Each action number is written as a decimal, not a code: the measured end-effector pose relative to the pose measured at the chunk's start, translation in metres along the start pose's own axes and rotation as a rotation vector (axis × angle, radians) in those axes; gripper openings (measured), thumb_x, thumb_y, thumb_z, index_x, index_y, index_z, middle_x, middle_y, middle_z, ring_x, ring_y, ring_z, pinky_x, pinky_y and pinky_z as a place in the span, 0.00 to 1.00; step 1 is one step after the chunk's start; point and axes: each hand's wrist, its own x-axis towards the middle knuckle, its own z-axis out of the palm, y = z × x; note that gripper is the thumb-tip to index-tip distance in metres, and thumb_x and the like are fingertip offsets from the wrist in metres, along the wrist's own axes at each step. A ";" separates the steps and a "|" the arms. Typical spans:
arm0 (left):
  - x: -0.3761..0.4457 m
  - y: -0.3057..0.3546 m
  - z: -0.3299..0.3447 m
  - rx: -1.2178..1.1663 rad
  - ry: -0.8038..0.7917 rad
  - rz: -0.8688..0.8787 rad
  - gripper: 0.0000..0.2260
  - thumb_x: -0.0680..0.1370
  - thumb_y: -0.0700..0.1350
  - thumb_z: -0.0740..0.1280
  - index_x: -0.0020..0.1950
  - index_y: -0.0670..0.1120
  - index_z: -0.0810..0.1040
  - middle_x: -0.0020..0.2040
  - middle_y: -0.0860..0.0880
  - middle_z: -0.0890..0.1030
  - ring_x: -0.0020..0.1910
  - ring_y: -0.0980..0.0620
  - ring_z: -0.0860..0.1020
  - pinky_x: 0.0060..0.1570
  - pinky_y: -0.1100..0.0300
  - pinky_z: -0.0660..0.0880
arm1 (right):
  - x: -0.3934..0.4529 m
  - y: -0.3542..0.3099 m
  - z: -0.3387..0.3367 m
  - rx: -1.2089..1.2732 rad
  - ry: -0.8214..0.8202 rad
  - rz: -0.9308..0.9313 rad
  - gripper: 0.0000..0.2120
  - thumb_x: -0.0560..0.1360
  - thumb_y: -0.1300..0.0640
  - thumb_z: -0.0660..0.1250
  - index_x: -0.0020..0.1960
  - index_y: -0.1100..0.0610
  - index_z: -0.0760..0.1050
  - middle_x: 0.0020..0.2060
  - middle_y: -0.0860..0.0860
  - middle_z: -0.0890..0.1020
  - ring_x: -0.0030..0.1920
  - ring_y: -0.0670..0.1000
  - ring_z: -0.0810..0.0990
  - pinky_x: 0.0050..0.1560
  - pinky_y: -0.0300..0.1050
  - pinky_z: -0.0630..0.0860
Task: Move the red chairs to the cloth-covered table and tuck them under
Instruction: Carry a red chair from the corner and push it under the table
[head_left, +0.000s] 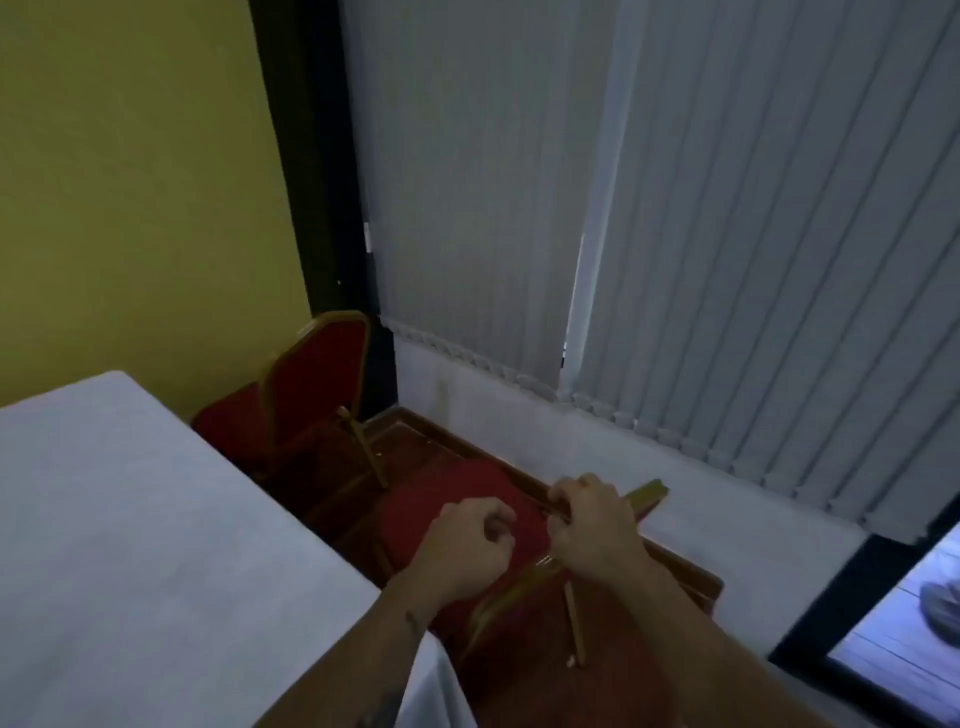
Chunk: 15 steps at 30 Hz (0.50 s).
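Note:
A red padded chair (457, 499) with a gold metal frame sits low in front of me, beside the right edge of the cloth-covered table (130, 545). My right hand (592, 525) is shut on a gold bar of its frame. My left hand (467, 551) is curled into a loose fist just above the red seat, and I see nothing in it. One gold leg (574, 623) hangs below my right wrist. A second red chair (306, 395) stands at the table's far end in the corner, its seat partly under the cloth.
Grey vertical blinds (675, 234) and a low white wall ledge (727, 535) run close behind the chair. A yellow wall (130, 182) rises on the left. Dark floor shows between table and ledge. A glass door (904, 623) is at the lower right.

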 end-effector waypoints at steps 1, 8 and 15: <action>0.011 0.004 0.010 -0.004 -0.045 -0.004 0.14 0.74 0.50 0.68 0.59 0.55 0.82 0.51 0.57 0.83 0.51 0.59 0.80 0.56 0.59 0.79 | 0.005 0.013 -0.003 -0.038 -0.005 0.029 0.18 0.77 0.48 0.64 0.65 0.49 0.76 0.60 0.52 0.75 0.62 0.56 0.72 0.65 0.54 0.69; 0.052 0.032 0.064 0.129 -0.307 -0.074 0.20 0.69 0.58 0.71 0.61 0.58 0.79 0.57 0.54 0.80 0.56 0.50 0.78 0.58 0.51 0.77 | 0.027 0.078 0.012 0.131 -0.035 0.158 0.13 0.74 0.43 0.68 0.55 0.47 0.78 0.59 0.48 0.69 0.68 0.55 0.63 0.64 0.55 0.69; 0.066 0.019 0.081 0.300 -0.508 -0.222 0.16 0.69 0.50 0.67 0.57 0.54 0.79 0.52 0.50 0.79 0.51 0.46 0.80 0.53 0.49 0.79 | 0.035 0.086 0.018 0.526 0.094 0.342 0.45 0.68 0.50 0.80 0.78 0.53 0.62 0.76 0.55 0.57 0.77 0.57 0.53 0.73 0.57 0.60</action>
